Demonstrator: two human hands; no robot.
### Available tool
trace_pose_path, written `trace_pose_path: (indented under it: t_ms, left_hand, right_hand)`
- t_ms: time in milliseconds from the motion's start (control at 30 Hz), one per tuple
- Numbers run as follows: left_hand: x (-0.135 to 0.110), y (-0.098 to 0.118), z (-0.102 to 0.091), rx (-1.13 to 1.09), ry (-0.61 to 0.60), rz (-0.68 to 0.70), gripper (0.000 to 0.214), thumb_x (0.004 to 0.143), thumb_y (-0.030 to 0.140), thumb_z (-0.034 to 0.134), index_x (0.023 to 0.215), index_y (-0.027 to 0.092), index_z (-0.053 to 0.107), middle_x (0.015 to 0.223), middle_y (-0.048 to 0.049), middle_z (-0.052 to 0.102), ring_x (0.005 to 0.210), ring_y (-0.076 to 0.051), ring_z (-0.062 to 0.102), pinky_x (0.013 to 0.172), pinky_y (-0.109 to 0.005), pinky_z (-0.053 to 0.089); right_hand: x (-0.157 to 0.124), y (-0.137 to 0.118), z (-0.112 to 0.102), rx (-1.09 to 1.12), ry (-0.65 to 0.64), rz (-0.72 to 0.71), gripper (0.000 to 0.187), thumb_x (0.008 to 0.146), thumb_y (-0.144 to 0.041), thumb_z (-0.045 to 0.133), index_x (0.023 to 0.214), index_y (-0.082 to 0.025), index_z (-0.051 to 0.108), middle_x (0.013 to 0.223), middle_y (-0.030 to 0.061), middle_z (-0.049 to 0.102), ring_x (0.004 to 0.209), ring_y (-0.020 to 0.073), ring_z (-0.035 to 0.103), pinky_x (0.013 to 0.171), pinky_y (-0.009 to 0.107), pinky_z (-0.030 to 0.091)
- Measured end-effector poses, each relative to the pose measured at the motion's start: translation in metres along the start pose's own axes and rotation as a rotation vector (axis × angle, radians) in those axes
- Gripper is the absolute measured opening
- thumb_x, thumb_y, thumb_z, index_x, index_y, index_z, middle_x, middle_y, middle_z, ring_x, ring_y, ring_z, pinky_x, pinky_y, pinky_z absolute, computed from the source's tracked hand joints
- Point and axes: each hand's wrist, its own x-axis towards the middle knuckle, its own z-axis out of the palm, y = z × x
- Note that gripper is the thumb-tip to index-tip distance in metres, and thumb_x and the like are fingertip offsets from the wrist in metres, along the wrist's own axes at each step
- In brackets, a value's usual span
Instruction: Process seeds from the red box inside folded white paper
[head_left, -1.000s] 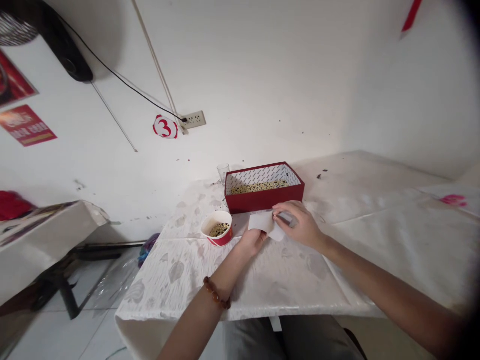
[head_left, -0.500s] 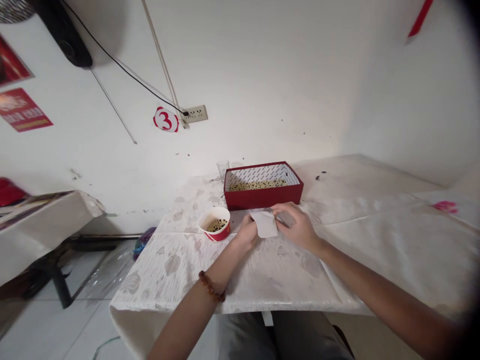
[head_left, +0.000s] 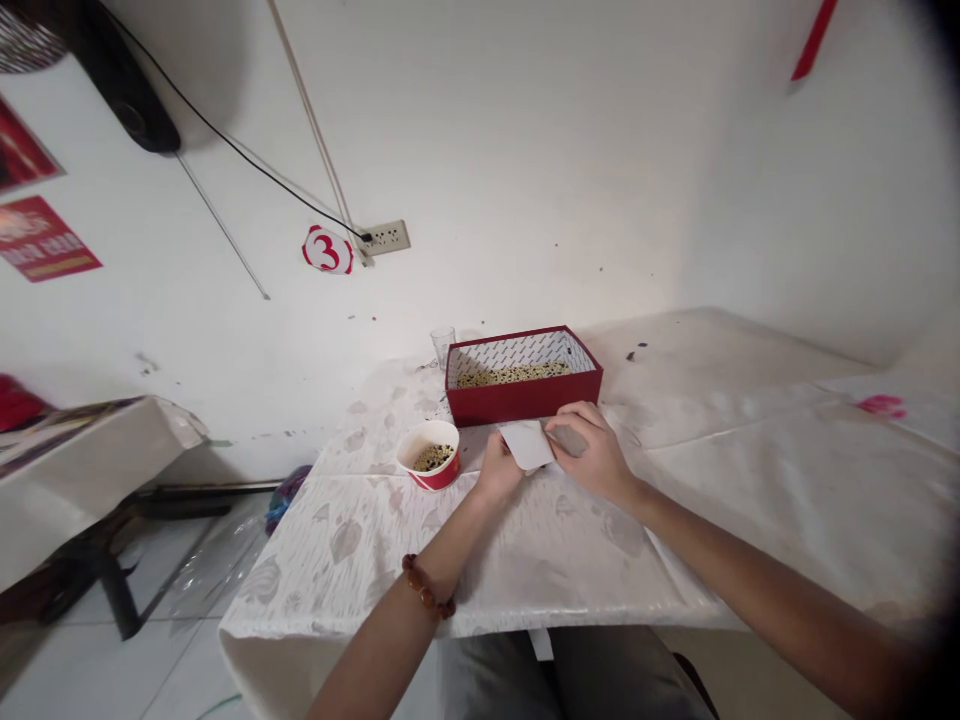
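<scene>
Holding a small piece of white paper above the patterned tablecloth, I seem to be partway through handling it; the picking-up is done, since it sits between my two hands in front of the long red box, and what looks left is to finish with it and let it go, as it is not yet laid down. My left hand, on the side of the beaded bracelet, is clamped on the paper's left edge with the thumb; my right hand is at the opposite edge, thumb and forefinger curved toward each other around a gap, and I cannot tell whether their tips pinch the paper or only meet its border. The paper is plain and pale, roughly square with softly rounded corners, tilted and looking thin; whether it is one sheet or a folded piece I cannot tell. Just left of my left hand stands a red and white paper cup, with speckled yellow and black bits in the bottom; similar bits spread across the floor of the box, and a clear glass stands behind its left end.
</scene>
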Motion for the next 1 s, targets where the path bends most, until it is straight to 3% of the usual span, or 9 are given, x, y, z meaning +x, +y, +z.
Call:
trace_pose_path:
  t_ms: [267, 433, 633, 733, 833, 1000]
  left_hand:
    - [-0.0029, -0.0009, 0.0002, -0.018, 0.036, -0.056, 0.030, 0.060, 0.016, 0.091, 0.088, 0.019, 0.080, 0.099, -0.0090, 0.081, 0.101, -0.033, 0.070, 0.094, -0.043, 0.055]
    - [-0.0019, -0.0025, -0.0002, -0.090, 0.139, -0.136, 0.042, 0.058, 0.021, 0.096, 0.097, 0.019, 0.078, 0.109, -0.0117, 0.080, 0.108, -0.033, 0.071, 0.099, -0.045, 0.054]
    - [-0.0008, 0.0050, -0.0011, -0.206, -0.033, -0.151, 0.048, 0.062, 0.029, 0.095, 0.105, 0.015, 0.078, 0.111, -0.0151, 0.079, 0.106, -0.033, 0.071, 0.095, -0.046, 0.056]
    - [-0.0023, 0.0042, 0.0000, -0.200, 0.055, -0.137, 0.046, 0.058, 0.025, 0.097, 0.099, 0.017, 0.079, 0.111, -0.0131, 0.080, 0.109, -0.033, 0.071, 0.095, -0.043, 0.055]
    - [-0.0025, 0.0019, 0.0016, -0.167, 0.164, -0.165, 0.047, 0.050, 0.021, 0.099, 0.093, 0.017, 0.078, 0.105, -0.0111, 0.081, 0.101, -0.030, 0.072, 0.089, -0.040, 0.056]
    - [-0.0004, 0.0032, 0.0037, -0.146, -0.002, -0.117, 0.035, 0.055, 0.027, 0.095, 0.085, 0.014, 0.082, 0.089, -0.0099, 0.081, 0.080, -0.021, 0.069, 0.078, -0.032, 0.054]
  right_hand:
    - [-0.0011, 0.0035, -0.0006, -0.046, -0.016, -0.037, 0.016, 0.092, -0.017, 0.067, 0.103, -0.029, 0.071, 0.099, 0.0062, 0.063, 0.093, 0.0262, 0.065, 0.085, 0.048, 0.056]
    - [-0.0005, 0.0023, -0.0027, -0.048, -0.032, -0.031, 0.015, 0.095, -0.019, 0.066, 0.104, -0.029, 0.072, 0.100, 0.0060, 0.064, 0.094, 0.0260, 0.065, 0.084, 0.047, 0.056]
    - [0.0015, 0.0003, -0.0040, -0.033, 0.004, -0.016, 0.011, 0.096, -0.022, 0.067, 0.103, -0.029, 0.072, 0.098, 0.0057, 0.064, 0.092, 0.0256, 0.066, 0.083, 0.045, 0.056]
    - [0.0029, -0.0005, -0.0047, -0.025, 0.026, -0.024, 0.010, 0.097, -0.022, 0.067, 0.102, -0.029, 0.072, 0.096, 0.0052, 0.065, 0.090, 0.0249, 0.065, 0.083, 0.044, 0.055]
    - [0.0033, 0.0003, -0.0047, -0.029, 0.017, -0.039, 0.011, 0.098, -0.021, 0.066, 0.104, -0.027, 0.073, 0.096, 0.0056, 0.065, 0.090, 0.0244, 0.065, 0.082, 0.044, 0.054]
    - [0.0013, 0.0047, -0.0036, -0.051, -0.022, -0.081, 0.016, 0.095, -0.015, 0.066, 0.105, -0.026, 0.072, 0.097, 0.0060, 0.067, 0.090, 0.0247, 0.065, 0.081, 0.044, 0.054]
